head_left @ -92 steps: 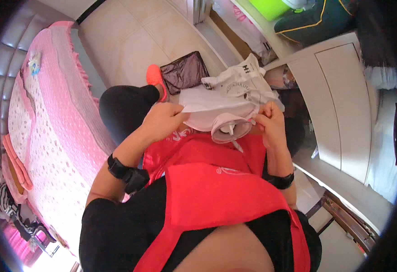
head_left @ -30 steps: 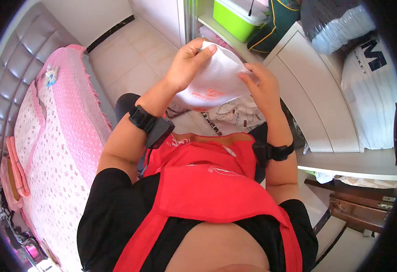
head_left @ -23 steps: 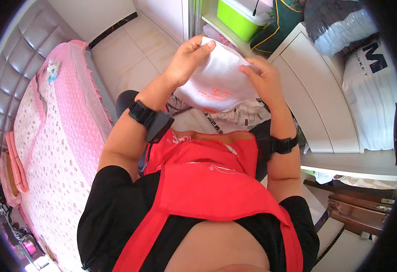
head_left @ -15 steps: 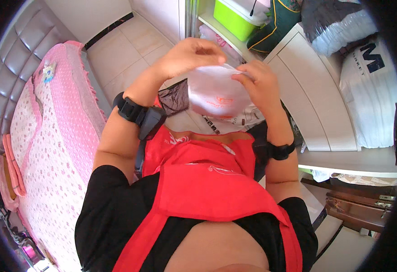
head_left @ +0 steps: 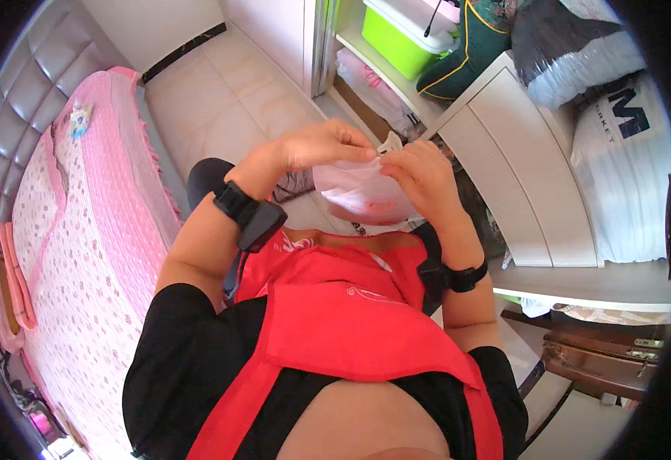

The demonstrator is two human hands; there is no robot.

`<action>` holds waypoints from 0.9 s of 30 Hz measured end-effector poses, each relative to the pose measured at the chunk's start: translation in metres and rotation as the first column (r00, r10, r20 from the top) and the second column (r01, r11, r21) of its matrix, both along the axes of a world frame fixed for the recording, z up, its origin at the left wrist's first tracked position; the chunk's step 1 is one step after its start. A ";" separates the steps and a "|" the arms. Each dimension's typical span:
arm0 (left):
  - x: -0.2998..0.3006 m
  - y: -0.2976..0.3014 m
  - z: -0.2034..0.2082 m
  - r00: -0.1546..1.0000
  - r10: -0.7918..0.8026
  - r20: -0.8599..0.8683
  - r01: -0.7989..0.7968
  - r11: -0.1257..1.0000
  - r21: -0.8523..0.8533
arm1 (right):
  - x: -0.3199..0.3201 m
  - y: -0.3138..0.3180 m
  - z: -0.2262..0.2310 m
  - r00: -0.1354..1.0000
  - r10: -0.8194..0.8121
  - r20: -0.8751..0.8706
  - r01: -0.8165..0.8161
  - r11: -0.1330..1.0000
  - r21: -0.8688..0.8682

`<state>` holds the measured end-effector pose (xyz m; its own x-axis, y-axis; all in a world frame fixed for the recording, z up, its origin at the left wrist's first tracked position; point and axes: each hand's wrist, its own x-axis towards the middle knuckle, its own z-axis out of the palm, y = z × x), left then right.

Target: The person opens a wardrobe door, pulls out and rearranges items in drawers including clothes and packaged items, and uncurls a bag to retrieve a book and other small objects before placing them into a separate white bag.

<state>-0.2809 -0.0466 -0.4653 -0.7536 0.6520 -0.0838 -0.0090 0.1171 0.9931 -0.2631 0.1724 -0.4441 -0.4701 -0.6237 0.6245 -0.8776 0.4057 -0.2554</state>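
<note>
A thin white plastic bag [head_left: 362,192] with a red print hangs between my hands, in front of my red apron [head_left: 351,322]. My left hand [head_left: 328,146] pinches its upper edge, thumb and fingers pressed together. Close beside it, my right hand [head_left: 423,176] grips the same edge with curled fingers. A pale crumpled tip of the bag [head_left: 390,142] sticks up between the two hands. The lower end of the bag hangs just beyond the apron's far edge.
A bed with a pink patterned cover [head_left: 90,230] runs along the left. To the right are a white drawer cabinet [head_left: 515,169] and a large stuffed white bag [head_left: 623,169]. A green storage box [head_left: 400,42] sits on a shelf at the back. Tiled floor [head_left: 213,100] lies behind my hands.
Both hands have come down and nearer my body with the bag. They are closer together, and the bag's top edge is more bunched between them.
</note>
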 end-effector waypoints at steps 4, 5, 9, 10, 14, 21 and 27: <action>0.014 0.005 -0.008 0.980 0.033 -0.197 -0.054 0.993 -0.102 | -0.001 0.002 -0.016 0.999 0.010 0.053 -0.008 0.999 -0.034; 0.016 0.007 -0.009 0.971 0.088 -0.224 -0.118 0.985 -0.124 | -0.002 0.002 -0.018 0.998 -0.001 0.066 0.002 1.000 -0.015; 0.019 0.014 -0.021 0.958 0.191 -0.214 -0.203 0.978 -0.038 | -0.001 -0.003 -0.017 1.000 0.010 -0.022 -0.011 0.998 -0.055; 0.019 0.014 -0.023 0.956 0.200 -0.215 -0.208 0.978 -0.016 | 0.000 -0.003 -0.018 1.000 0.014 -0.020 -0.015 0.998 -0.054; 0.019 0.014 -0.025 0.956 0.177 -0.233 -0.169 0.984 0.052 | 0.004 0.000 -0.019 1.000 -0.015 0.027 0.017 0.996 -0.086; 0.024 0.011 -0.003 0.874 0.109 -0.474 -0.212 0.963 -0.169 | 0.005 0.001 -0.022 0.994 -0.029 0.105 0.039 0.995 -0.091; 0.027 0.014 0.005 0.705 0.127 -0.698 -0.304 0.943 -0.136 | 0.005 -0.001 -0.017 0.996 -0.053 0.067 0.057 0.996 -0.072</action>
<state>-0.2539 -0.0321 -0.4605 -0.7831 0.4933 0.3787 0.5945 0.4149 0.6888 -0.2581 0.1711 -0.4615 -0.5434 -0.5489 0.6352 -0.8351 0.4308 -0.3421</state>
